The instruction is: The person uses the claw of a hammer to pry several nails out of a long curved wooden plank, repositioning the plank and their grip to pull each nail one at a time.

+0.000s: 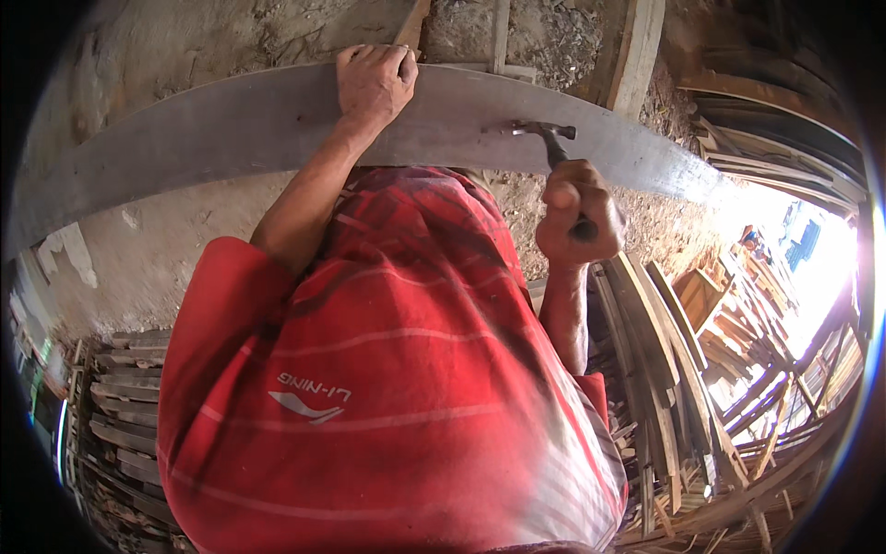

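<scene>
The right hand [581, 220] is clenched around the handle of a hammer [555, 146], its head out over the long grey board [452, 120] (whether it touches, I can't tell from here). Over to the left, the left hand [377, 81] has its fingers curled over the board's far edge, grasping it, the tips hidden. The board stretches crosswise just in front of the person's red shirt [397, 369]. Around it lies rough earthy ground [185, 217], with stacked timber [125, 406] at the left and long wooden strips [655, 360] at the right.
</scene>
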Demonstrator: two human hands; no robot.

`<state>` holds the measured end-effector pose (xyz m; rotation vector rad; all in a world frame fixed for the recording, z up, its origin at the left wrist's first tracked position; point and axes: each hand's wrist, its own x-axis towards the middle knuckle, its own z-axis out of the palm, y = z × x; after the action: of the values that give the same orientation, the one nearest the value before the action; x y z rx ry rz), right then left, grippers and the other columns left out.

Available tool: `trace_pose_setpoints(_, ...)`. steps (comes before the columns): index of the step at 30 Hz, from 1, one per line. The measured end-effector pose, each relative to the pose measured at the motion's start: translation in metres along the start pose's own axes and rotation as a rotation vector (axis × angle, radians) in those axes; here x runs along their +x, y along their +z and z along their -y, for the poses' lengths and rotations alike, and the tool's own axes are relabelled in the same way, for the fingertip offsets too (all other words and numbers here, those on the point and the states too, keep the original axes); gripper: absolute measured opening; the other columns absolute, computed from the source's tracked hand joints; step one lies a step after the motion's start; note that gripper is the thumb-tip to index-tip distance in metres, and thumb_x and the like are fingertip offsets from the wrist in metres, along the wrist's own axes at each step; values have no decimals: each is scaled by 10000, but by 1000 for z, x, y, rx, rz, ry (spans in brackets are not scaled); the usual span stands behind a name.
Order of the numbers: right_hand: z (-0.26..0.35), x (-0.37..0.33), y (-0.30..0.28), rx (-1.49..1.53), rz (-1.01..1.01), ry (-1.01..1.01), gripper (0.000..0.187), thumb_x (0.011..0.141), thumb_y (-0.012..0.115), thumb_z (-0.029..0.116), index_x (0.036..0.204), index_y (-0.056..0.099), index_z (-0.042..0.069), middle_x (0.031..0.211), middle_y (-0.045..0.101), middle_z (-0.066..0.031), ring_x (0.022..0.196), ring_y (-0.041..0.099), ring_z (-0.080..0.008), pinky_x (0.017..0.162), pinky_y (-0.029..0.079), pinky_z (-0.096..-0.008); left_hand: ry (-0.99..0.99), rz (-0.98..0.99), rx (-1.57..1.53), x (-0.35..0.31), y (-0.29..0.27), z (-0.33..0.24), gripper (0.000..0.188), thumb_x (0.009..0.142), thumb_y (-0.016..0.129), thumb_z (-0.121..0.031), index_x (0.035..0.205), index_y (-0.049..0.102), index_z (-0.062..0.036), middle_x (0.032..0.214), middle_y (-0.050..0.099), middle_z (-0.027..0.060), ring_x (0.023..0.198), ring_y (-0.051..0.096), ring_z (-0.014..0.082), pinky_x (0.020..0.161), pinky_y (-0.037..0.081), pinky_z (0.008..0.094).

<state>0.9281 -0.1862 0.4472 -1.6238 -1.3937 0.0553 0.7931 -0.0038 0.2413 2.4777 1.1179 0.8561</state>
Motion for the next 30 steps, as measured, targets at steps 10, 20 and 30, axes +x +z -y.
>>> trace_pose_setpoints(10, -29, -2, -77, 549, -434, 390, 387, 1031, 400, 264, 686, 450, 98, 496, 361, -36, 448, 346, -175, 565, 352, -363, 16, 4, -2, -1, -1, 1, 102, 884, 656, -218, 817, 669, -143, 779, 703, 19, 775, 660, 230, 835, 427, 400)
trace_pose_setpoints(20, -51, -1, -104, 789, -306, 403, 292, 1003, 515, 258, 790, 650, 110, 499, 509, -75, 474, 572, -201, 578, 527, -378, 24, 79, 89, -1, -4, -6, 132, 898, 634, -244, 821, 696, -157, 755, 702, 31, 729, 648, 251, 781, 443, 432)
trace_pose_setpoints(30, -33, 2, -81, 456, -383, 353, 357, 1032, 380, 222, 723, 471, 66, 522, 365, -23, 439, 345, -155, 548, 404, -350, 34, 36, 150, -4, 0, -4, 176, 914, 617, -246, 799, 680, -129, 732, 686, 63, 719, 643, 268, 788, 441, 443)
